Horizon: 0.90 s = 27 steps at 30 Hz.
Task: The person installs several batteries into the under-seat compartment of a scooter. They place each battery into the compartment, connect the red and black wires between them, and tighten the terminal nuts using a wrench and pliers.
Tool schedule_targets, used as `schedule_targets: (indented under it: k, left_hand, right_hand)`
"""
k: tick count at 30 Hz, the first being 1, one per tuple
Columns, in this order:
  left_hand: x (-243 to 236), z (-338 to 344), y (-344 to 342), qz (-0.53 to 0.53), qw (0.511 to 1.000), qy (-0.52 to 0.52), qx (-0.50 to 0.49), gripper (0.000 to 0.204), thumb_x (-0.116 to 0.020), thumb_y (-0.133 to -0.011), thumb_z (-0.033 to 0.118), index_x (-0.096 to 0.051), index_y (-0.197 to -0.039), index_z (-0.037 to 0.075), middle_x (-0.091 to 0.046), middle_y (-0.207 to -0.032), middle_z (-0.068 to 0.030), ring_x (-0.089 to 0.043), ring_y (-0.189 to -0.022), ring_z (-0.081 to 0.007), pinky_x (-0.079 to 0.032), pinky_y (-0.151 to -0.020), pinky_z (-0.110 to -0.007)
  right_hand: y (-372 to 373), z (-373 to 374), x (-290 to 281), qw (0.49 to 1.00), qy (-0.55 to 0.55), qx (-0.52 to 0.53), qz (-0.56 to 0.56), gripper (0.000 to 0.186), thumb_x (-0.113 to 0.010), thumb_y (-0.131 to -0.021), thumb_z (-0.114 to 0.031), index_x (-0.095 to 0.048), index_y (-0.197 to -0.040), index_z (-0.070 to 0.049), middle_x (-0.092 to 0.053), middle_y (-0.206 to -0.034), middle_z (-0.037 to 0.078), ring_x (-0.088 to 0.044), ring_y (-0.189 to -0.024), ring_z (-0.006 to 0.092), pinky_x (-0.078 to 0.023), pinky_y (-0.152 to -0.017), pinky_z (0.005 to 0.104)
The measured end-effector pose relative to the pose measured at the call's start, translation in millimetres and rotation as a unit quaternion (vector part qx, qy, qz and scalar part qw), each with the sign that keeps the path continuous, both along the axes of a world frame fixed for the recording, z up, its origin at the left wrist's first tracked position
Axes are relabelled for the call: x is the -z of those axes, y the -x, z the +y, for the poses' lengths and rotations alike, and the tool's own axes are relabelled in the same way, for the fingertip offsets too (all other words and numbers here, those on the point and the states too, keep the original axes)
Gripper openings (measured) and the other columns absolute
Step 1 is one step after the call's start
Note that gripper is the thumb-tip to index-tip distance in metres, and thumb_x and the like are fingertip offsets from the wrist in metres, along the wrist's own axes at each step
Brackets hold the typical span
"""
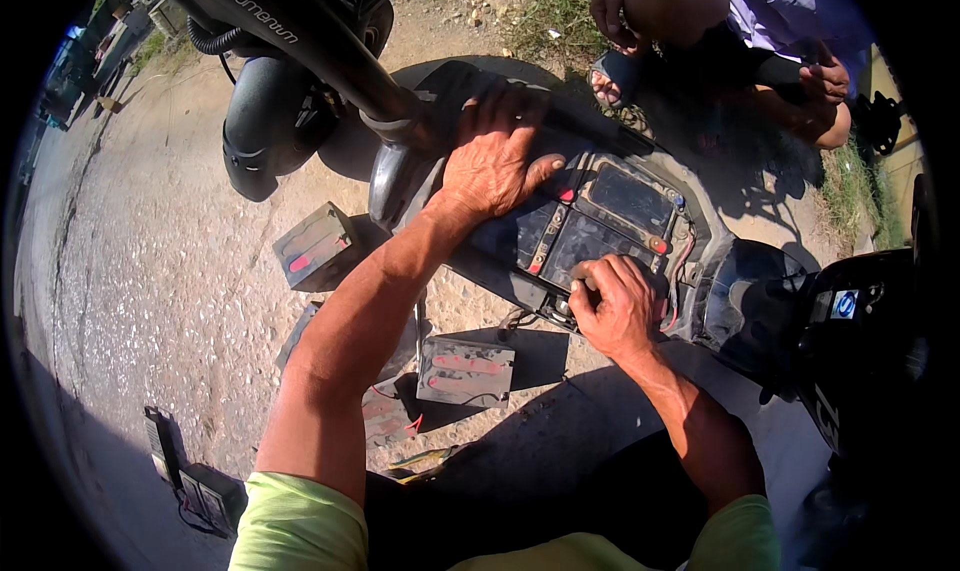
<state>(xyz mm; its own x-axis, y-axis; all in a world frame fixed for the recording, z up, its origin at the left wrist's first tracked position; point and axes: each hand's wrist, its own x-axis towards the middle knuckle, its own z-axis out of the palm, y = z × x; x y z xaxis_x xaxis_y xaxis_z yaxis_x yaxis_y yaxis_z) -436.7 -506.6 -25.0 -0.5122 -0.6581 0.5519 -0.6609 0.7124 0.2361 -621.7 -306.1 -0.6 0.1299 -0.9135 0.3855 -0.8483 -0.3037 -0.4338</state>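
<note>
My left hand (490, 161) lies with its fingers stretched out at the front end of the scooter's open battery compartment, just behind the steering column (340, 61). Its thumb points over the dark batteries. Farther right, my right hand (615, 309) is curled at the near side of the compartment, above a black battery (590, 246). Whatever its fingers may grip is hidden. Another black battery (630, 193) sits beyond, with red terminal covers and screws at the edges. Thin wires (685, 266) run along the compartment's right end.
Loose grey batteries with red marks stand on the rough ground, one (318, 243) left of the scooter and another (465, 371) nearer me. A charger-like black box (208, 496) with cables lies lower left. A person (740, 31) crouches at the far right. The scooter seat (750, 291) is at right.
</note>
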Motion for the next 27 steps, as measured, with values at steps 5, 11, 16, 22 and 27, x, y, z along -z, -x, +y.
schedule_targets:
  k: [5, 11, 16, 22, 27]
  left_hand:
    - [-3, 1, 13, 0.027, 0.999, -0.042, 0.005, 0.078, -0.053, -0.098, 0.061, -0.042, -0.154, 0.008, -0.041, -0.155, -0.0246, -0.035, -0.146, -0.0435, -0.024, -0.121, -0.058]
    - [-41, 5, 20, 0.065, 0.997, -0.049, 0.000, 0.073, -0.053, -0.098, 0.062, -0.047, -0.151, 0.011, -0.041, -0.155, -0.0252, -0.039, -0.141, -0.0459, -0.028, -0.120, -0.058]
    - [6, 2, 13, 0.013, 0.997, 0.078, -0.013, 0.072, -0.052, -0.099, 0.061, -0.048, -0.148, 0.007, -0.042, -0.154, -0.0257, -0.037, -0.144, -0.0447, -0.027, -0.116, -0.062]
    - [-2, -4, 20, 0.031, 0.999, -0.002, -0.023, 0.070, -0.055, -0.098, 0.057, -0.051, -0.144, 0.004, -0.043, -0.153, -0.0246, -0.039, -0.142, -0.0430, -0.029, -0.117, -0.057]
    - [-7, 20, 10, 0.051, 0.994, -0.094, -0.038, 0.067, -0.059, -0.099, 0.049, -0.047, -0.149, 0.007, -0.042, -0.155, -0.0226, -0.038, -0.144, -0.0437, -0.033, -0.117, -0.055]
  right_hand:
    - [6, 2, -1, 1.000, 0.001, 0.011, -0.003, 0.012, -0.071, -0.082, -0.010, -0.066, -0.093, -0.008, -0.063, -0.087, 0.008, -0.062, -0.081, 0.0311, -0.051, -0.070, 0.0446]
    - [6, 4, 2, 1.000, -0.004, 0.020, -0.008, 0.013, -0.071, -0.082, -0.011, -0.066, -0.093, -0.008, -0.062, -0.086, 0.007, -0.062, -0.082, 0.0312, -0.052, -0.070, 0.0449]
    - [1, 6, 0, 1.000, -0.006, 0.006, 0.006, 0.013, -0.071, -0.082, -0.011, -0.065, -0.094, -0.008, -0.062, -0.088, 0.009, -0.062, -0.082, 0.0321, -0.051, -0.070, 0.0454]
    - [6, 5, 0, 1.000, 0.012, 0.010, 0.002, 0.012, -0.071, -0.082, -0.009, -0.066, -0.092, -0.006, -0.062, -0.085, 0.010, -0.062, -0.079, 0.0317, -0.050, -0.070, 0.0440]
    - [7, 4, 3, 1.000, 0.011, 0.006, 0.010, 0.013, -0.071, -0.083, -0.010, -0.065, -0.095, -0.008, -0.062, -0.086, 0.008, -0.062, -0.080, 0.0310, -0.052, -0.069, 0.0451]
